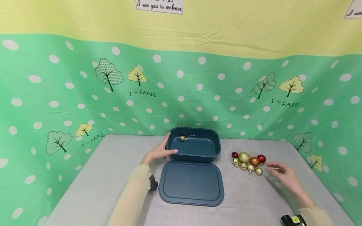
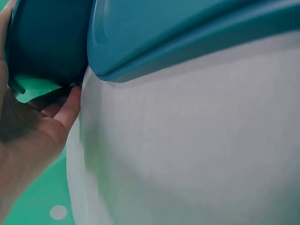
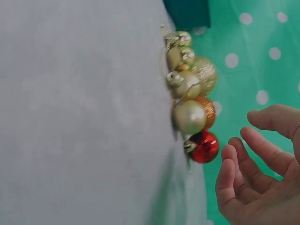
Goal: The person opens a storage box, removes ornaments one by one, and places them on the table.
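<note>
A dark blue rectangular box (image 1: 195, 158) stands without its lid towards the back of the table. One small gold ornament (image 1: 183, 138) with a string lies inside it. My left hand (image 1: 159, 152) holds the box at its left end, thumb at the front side and fingers along the left wall. To the right lies a cluster of Christmas ornaments, with a large glittery gold ball (image 1: 244, 157), an orange ball (image 1: 254, 161), a red ball (image 3: 205, 147) and several small gold balls (image 3: 190, 117). Just right of this cluster hovers my right hand (image 1: 284, 175), fingers apart and loosely bent, holding nothing.
The matching blue lid (image 1: 191, 183) lies flat on the grey table (image 1: 246, 204), directly in front of the box. Behind the table hangs a green and yellow cloth (image 1: 198, 94) with white dots and printed trees.
</note>
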{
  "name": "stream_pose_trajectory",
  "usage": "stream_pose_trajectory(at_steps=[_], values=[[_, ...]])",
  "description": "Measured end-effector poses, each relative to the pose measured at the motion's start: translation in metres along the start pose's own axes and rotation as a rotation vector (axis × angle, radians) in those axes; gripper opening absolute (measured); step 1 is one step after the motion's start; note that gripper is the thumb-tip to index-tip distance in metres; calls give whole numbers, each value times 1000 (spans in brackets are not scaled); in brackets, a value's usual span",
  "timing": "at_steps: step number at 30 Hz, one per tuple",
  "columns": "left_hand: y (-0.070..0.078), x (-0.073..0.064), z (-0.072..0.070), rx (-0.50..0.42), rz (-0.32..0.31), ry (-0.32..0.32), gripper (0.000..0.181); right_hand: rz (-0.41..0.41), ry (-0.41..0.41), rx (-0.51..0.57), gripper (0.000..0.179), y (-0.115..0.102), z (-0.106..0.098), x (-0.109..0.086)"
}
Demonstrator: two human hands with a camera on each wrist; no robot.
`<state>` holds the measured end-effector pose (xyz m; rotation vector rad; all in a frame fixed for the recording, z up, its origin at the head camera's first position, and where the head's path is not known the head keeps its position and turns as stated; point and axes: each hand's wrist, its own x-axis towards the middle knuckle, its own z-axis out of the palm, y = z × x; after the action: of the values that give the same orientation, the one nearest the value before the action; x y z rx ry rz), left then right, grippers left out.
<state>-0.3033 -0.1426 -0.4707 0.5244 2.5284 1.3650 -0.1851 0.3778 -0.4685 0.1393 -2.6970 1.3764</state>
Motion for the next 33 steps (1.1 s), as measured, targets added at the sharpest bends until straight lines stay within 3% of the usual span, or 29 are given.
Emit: stream_pose_trajectory(at_steps=[3, 7, 10, 14, 16, 27, 33], values=[[0, -1, -1, -5, 9, -1, 104, -24, 31, -16, 34, -7, 0, 0], [23, -12, -5, -20, 3, -33, 99, -47, 49, -17, 32, -16, 4, 2], [26, -13, -5, -27, -6, -48, 96, -75, 53, 10, 30, -24, 9, 4], [4, -2, -1, -28, 2, -29, 100, -106, 51, 52, 29, -37, 19, 8], [1, -1, -1, -32, 3, -21, 101, -114, 44, 63, 29, -43, 25, 12], [-1, 1, 0, -33, -15, -22, 104, -166, 1, 188, 23, -71, 66, 30], [-1, 1, 1, -38, -5, -24, 102, -126, -36, 248, 24, -78, 88, 38]])
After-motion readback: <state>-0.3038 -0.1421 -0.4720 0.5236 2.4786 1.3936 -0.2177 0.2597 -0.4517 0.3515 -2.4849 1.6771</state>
